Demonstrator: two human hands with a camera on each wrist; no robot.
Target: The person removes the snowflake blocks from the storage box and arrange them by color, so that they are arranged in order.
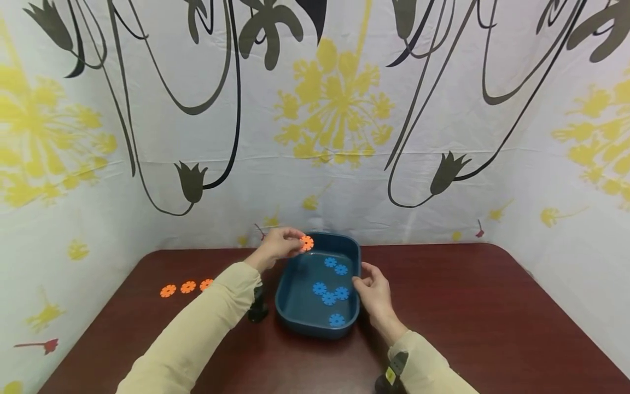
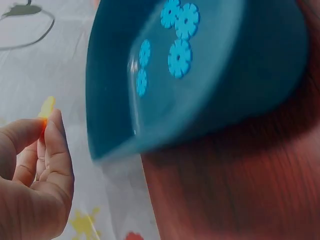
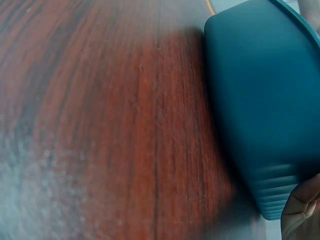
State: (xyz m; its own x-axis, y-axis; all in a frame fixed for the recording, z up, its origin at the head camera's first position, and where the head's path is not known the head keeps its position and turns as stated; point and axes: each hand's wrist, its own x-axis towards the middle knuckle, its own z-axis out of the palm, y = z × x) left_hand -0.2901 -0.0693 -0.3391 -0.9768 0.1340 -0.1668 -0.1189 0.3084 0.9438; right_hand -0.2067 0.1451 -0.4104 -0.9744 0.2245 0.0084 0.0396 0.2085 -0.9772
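Presently, left hand (image 1: 279,245) closed in a pinch on orange disc (image 1: 307,243), at far-left corner of blue tray (image 1: 301,279); right hand (image 1: 376,293) curled on tray's right rim; blue discs (image 1: 328,299) lie inside.

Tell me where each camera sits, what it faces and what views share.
Head: on the head, facing forward and down at the tray; both sleeves, left hand and right hand show.
Left wrist: on that wrist, facing the tray's inside and blue pieces; the left hand shows.
Right wrist: on that wrist, facing the tray's outer wall and the table; part of the right hand shows, lower right.
Shared: head and left wrist both show the left hand pinching the orange piece.
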